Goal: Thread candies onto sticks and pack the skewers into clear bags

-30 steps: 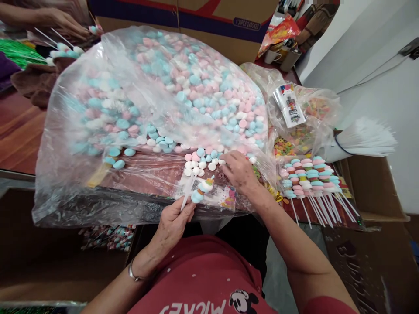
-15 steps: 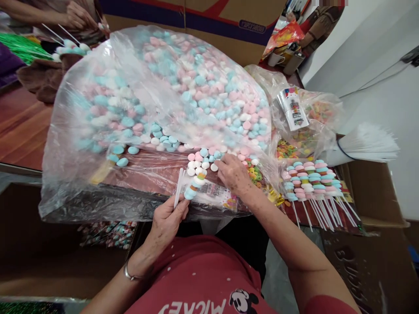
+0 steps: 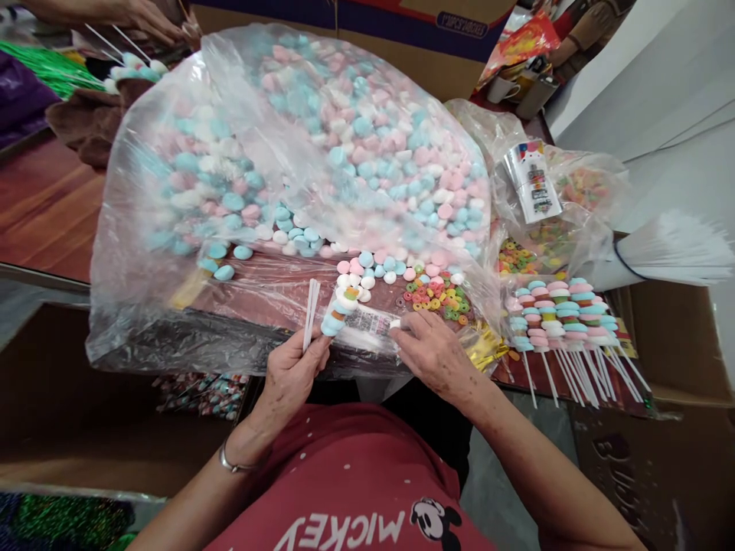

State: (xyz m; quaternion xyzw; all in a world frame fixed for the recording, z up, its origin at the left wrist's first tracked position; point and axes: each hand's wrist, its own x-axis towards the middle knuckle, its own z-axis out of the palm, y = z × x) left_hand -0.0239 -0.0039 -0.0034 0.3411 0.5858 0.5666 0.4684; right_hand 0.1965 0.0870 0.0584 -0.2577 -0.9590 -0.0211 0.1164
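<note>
The left hand [image 3: 292, 371] pinches a candy skewer [image 3: 333, 323] and a few bare sticks [image 3: 311, 314] between thumb and fingers, the skewer tilted just in front of the big bag. The right hand [image 3: 433, 352] is curled, thumb and fingertips pinching a white candy [image 3: 395, 324]. Just beyond it lies a pile of gummy rings [image 3: 436, 297]; more pink, blue and white candies [image 3: 366, 260] lie to their left. The clear big bag [image 3: 276, 164] behind is full of the same candies. At right, filled skewers [image 3: 566, 314] lie in a row, near a banded bundle of white sticks [image 3: 671, 249]. A smaller bag [image 3: 597, 222] holds coloured gummies, with silver packets [image 3: 534, 182] on it. In the left box [image 3: 86, 455] lies a heap of small, mixed-colour sweets [image 3: 200, 396].
</note>
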